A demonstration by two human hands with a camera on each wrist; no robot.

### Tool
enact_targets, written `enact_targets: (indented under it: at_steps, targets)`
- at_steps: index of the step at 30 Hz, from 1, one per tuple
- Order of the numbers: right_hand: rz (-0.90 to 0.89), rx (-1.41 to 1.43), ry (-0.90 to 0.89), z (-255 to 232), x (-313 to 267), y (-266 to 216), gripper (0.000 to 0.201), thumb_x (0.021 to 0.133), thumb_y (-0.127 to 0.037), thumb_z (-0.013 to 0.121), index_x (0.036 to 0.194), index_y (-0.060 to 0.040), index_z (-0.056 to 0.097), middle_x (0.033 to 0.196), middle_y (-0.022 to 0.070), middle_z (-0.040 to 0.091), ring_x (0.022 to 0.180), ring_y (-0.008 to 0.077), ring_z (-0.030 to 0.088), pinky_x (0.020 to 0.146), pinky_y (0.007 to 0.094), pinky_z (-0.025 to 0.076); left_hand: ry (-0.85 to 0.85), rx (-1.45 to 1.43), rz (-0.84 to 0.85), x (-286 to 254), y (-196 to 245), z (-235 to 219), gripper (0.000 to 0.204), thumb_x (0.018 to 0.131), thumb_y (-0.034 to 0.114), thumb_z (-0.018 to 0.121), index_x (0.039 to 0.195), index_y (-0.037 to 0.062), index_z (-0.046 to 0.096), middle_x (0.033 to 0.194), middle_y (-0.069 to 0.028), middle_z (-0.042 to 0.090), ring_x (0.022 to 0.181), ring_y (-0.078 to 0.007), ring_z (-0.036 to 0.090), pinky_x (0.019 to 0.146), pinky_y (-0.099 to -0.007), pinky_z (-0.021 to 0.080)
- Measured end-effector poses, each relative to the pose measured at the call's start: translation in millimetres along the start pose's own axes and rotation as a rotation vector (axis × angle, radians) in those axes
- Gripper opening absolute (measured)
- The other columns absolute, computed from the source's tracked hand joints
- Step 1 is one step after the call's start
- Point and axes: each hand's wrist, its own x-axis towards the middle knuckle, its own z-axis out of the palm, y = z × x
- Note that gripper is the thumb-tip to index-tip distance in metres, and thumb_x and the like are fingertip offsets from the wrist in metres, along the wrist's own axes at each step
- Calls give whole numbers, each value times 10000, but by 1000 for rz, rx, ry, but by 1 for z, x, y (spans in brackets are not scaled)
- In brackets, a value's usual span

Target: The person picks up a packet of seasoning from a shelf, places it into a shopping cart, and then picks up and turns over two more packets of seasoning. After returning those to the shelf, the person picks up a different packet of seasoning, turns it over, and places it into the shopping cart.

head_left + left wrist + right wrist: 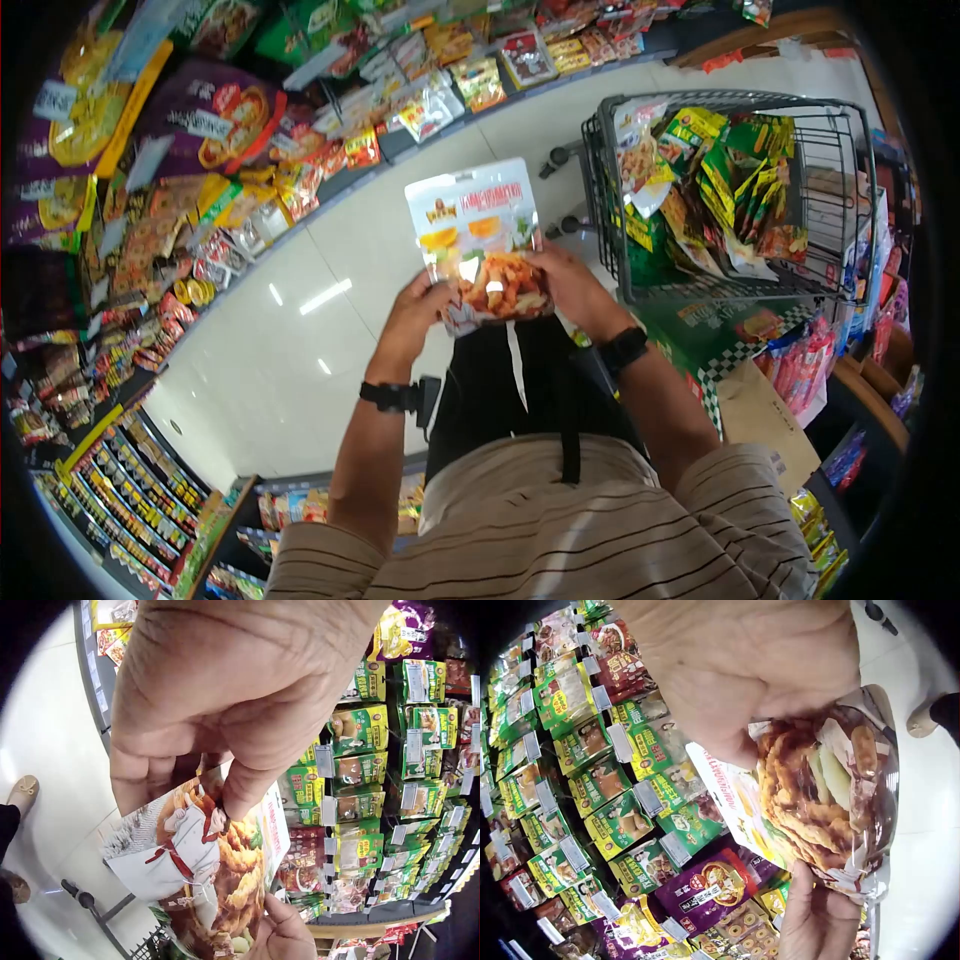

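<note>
Packet (490,215) up, two-handed!
I've left hand (412,312) and right hand (578,290) fingers clamped on its sides, likely keeping the print readable.

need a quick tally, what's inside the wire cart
Mostly a heap of green-and-yellow packets, with a whitish pouch at one side of the cart. Whatever lies beneath the heap is covered.
</note>
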Motion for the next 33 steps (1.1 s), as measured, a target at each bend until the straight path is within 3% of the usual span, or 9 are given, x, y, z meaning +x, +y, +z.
enact_targets:
  at_steps: [6, 13, 22, 29, 33]
  targets:
    - [-31, 62, 70, 4, 13, -1, 321, 957, -109, 569, 1251, 20, 568, 1095, 106, 686, 934, 188, 697, 837, 326, 568, 17, 34, -48, 16, 25, -4, 378, 937, 268, 680, 1265, 90, 618, 934, 17, 635, 861, -85, 602, 770, -276, 506]
    - [-62, 147, 132, -1, 31, 6, 310, 961, -130, 585, 1246, -10, 578, 1087, 76, 674, 958, 149, 670, 867, 286, 539, 11, 106, -95, 30, 52, -4, 410, 943, 308, 677, 1281, 87, 608, 957, 15, 636, 877, -90, 607, 777, -279, 506]
    - [-55, 113, 112, -12, 58, 18, 291, 983, -212, 578, 1203, -21, 596, 1055, 36, 673, 924, 105, 658, 851, 258, 528, 21, 49, -96, 52, 31, -17, 466, 943, 351, 672, 1300, 63, 584, 1098, -33, 661, 964, -110, 627, 844, -291, 504]
    - [-37, 88, 131, -30, 90, 23, 311, 973, -225, 586, 1204, -16, 602, 1029, 38, 673, 895, 103, 656, 803, 247, 534, 122, 55, -110, 74, 11, -16, 486, 942, 360, 669, 1312, 61, 572, 1155, -47, 662, 1035, -124, 627, 897, -303, 492]
    - [-33, 86, 115, -44, 102, 21, 270, 972, -181, 561, 1179, -12, 598, 1054, 51, 668, 941, 122, 656, 851, 271, 530, 113, 7, -52, 90, 6, -7, 552, 922, 422, 679, 1331, 70, 559, 1152, -28, 654, 1038, -113, 620, 851, -260, 472]
